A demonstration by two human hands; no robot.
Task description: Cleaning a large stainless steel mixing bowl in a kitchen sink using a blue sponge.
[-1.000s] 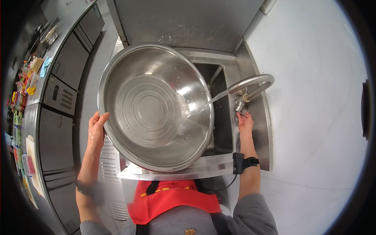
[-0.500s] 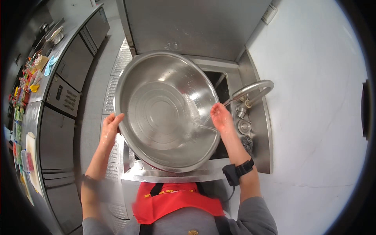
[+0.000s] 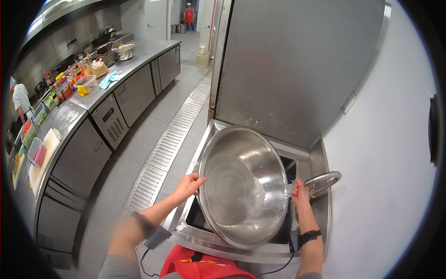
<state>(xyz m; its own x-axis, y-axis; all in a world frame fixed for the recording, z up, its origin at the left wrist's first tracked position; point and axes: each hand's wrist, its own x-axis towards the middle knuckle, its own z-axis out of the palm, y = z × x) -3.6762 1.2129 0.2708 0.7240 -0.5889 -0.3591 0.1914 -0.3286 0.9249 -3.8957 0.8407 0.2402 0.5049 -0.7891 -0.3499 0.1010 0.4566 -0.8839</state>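
Note:
A large stainless steel basin (image 3: 227, 181) rests tilted over the sink (image 3: 204, 218), its inside wet and a little water low in it. My left hand (image 3: 189, 186) is closed on the basin's left rim, thumb over the edge. Beyond the right rim, my right hand (image 3: 299, 191) has its fingers curled beside the end of the curved metal faucet (image 3: 325, 177). Water (image 3: 289, 188) splashes between those fingers and the basin. Whether the right fingers grip the spout or anything else is hidden.
A tall metal panel (image 3: 288, 69) stands behind the sink, a white wall (image 3: 385, 186) at right. Along the left runs a steel counter (image 3: 79, 100) with bottles, tubs and a metal bowl (image 3: 124, 52). One person (image 3: 21, 100) stands behind it, another (image 3: 188, 16) in the far doorway.
The view has tilted up, bringing the far doorway and two people into sight. My right hand has moved off the basin's inner edge to outside its rim, fingers more curled. The left keeps its grip.

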